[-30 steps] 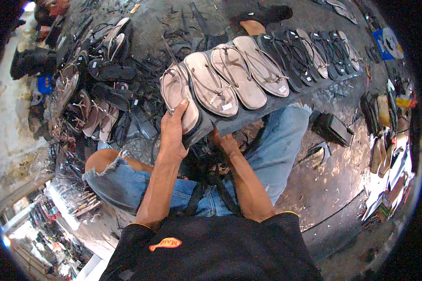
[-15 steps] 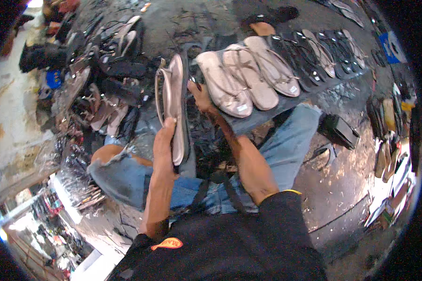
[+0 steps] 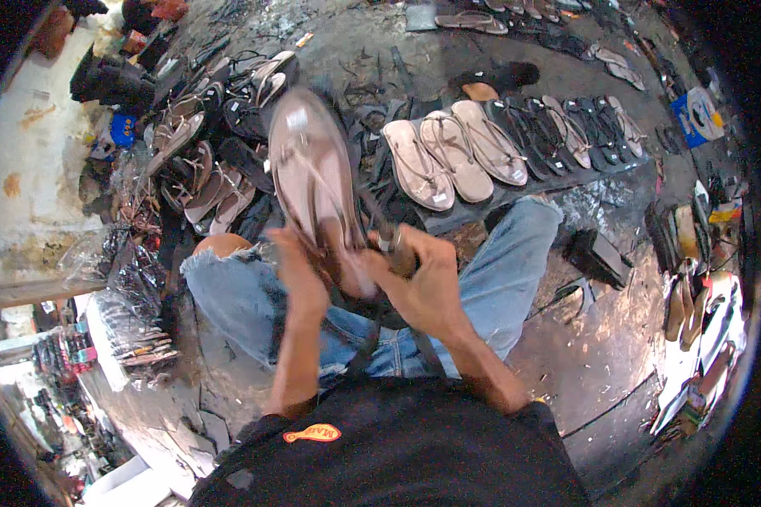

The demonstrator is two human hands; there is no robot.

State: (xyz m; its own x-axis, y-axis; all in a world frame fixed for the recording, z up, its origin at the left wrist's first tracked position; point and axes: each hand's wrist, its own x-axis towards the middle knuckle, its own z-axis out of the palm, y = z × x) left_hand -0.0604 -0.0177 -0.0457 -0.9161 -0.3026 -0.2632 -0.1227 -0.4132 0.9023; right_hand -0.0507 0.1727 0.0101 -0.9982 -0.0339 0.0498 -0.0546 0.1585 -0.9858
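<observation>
Grasping sandal [image 3: 300, 173] in fingers of left hand [image 3: 300, 275]; clenching blurred dark tool [image 3: 386, 232] in right hand [image 3: 427, 283], near left edge of board [image 3: 458, 220].

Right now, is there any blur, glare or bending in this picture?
In the head view, the left hand and held sandal look smeared, likely by motion, while the row of pale sandals is clearer; same view, glare washes out patches at lower left and far right; same view, corners go black and edges bow near the rim.
</observation>
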